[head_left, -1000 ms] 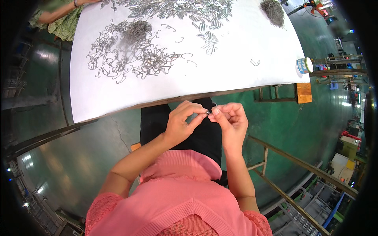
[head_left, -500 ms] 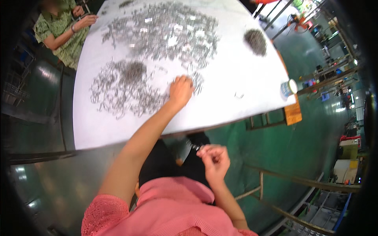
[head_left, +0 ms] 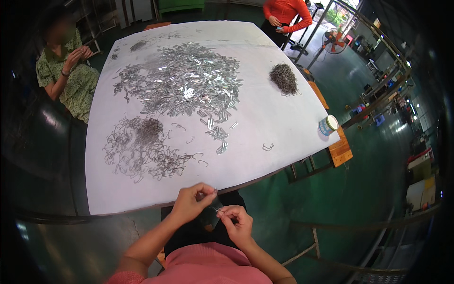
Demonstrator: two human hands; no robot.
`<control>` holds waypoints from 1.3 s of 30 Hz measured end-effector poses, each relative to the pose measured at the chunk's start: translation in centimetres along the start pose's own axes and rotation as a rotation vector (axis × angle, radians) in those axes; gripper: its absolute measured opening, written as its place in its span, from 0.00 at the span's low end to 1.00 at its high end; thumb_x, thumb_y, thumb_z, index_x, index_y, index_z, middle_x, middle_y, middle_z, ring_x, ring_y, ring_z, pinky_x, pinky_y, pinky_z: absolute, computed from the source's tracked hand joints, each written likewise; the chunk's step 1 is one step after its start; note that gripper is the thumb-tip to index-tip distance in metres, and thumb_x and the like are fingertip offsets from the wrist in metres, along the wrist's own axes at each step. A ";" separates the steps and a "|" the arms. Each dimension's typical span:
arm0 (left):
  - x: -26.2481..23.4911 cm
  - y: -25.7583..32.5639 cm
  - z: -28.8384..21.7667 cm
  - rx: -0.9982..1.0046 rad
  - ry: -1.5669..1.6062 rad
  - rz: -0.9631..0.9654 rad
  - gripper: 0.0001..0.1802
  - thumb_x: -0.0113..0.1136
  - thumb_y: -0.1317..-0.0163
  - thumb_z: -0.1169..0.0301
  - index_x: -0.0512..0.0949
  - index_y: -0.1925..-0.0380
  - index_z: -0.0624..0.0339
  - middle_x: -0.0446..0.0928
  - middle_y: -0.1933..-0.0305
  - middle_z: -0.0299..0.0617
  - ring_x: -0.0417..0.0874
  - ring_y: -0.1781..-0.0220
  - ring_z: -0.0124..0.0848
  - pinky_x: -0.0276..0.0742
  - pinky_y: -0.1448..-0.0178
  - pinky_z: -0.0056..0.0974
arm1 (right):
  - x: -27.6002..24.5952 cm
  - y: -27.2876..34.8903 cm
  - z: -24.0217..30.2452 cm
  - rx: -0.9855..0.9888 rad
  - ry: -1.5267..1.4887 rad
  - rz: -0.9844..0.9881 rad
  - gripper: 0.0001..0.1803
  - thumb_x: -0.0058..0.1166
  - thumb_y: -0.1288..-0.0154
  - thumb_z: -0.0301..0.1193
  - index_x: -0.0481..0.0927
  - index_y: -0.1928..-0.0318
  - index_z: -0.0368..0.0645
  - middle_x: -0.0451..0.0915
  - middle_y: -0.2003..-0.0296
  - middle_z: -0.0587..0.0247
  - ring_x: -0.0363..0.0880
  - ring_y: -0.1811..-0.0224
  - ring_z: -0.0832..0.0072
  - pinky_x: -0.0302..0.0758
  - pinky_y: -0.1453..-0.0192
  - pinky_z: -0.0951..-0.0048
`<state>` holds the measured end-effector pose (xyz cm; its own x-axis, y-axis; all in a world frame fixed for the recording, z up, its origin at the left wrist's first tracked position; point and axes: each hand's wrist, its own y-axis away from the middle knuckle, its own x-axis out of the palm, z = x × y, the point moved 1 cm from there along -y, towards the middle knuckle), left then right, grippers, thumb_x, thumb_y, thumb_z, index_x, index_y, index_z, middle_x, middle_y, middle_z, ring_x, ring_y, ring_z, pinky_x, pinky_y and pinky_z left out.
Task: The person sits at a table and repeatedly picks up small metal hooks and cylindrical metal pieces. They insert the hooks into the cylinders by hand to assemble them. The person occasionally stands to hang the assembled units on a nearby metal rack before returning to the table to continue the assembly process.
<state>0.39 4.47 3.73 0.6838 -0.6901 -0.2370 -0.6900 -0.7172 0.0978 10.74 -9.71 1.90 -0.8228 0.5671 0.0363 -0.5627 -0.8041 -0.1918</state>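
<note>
Bright, even light falls on the white table (head_left: 283, 118); glare streaks the green floor (head_left: 359, 189) at right. Fisheye bending and dark vignette ring the edges.

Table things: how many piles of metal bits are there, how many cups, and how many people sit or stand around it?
Piles of metal bits: 3, a shiny strip pile, a bent wire pile, a small dark pile
Cups: 1, a white and blue cup
Other people: 2, one in green, one in orange
Total: 6
</note>
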 end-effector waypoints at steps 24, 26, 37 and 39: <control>2.0 4.2 0.9 0.333 0.004 -0.267 0.07 0.66 0.50 0.78 0.81 0.69 0.59 0.78 0.57 0.42 0.76 0.51 0.35 0.71 0.47 0.37 | 1.3 0.3 -0.5 -0.163 0.214 0.036 0.07 0.58 0.42 0.16 0.73 0.66 0.37 0.80 0.64 0.58 0.77 0.69 0.83 0.75 0.68 0.83; 1.8 4.2 1.8 0.385 -0.015 -0.272 0.07 0.66 0.50 0.77 0.81 0.69 0.59 0.77 0.57 0.41 0.76 0.49 0.37 0.71 0.46 0.38 | 1.3 0.3 -0.2 -0.184 0.295 0.039 0.08 0.59 0.42 0.18 0.74 0.64 0.37 0.79 0.63 0.56 0.78 0.69 0.79 0.76 0.70 0.82; 0.3 1.4 8.9 0.467 0.053 -0.096 0.04 0.66 0.45 0.70 0.81 0.69 0.53 0.76 0.59 0.33 0.74 0.43 0.34 0.41 0.26 0.54 | 3.2 -8.1 -0.7 -0.217 0.317 0.067 0.05 0.50 0.33 0.24 0.74 0.58 0.37 0.76 0.64 0.60 0.76 0.69 0.77 0.71 0.67 0.77; 0.4 1.5 9.6 0.471 0.065 -0.043 0.04 0.66 0.44 0.69 0.80 0.69 0.52 0.76 0.60 0.31 0.75 0.44 0.33 0.39 0.25 0.55 | 5.9 -10.3 -1.2 -0.202 0.330 0.164 0.05 0.51 0.33 0.24 0.75 0.59 0.37 0.77 0.66 0.61 0.77 0.69 0.77 0.71 0.68 0.77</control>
<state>-2.65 4.08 -5.50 0.7171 -0.6761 -0.1693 -0.6831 -0.6336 -0.3632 11.76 2.18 2.97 -0.8122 0.4871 -0.3210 -0.3721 -0.8564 -0.3580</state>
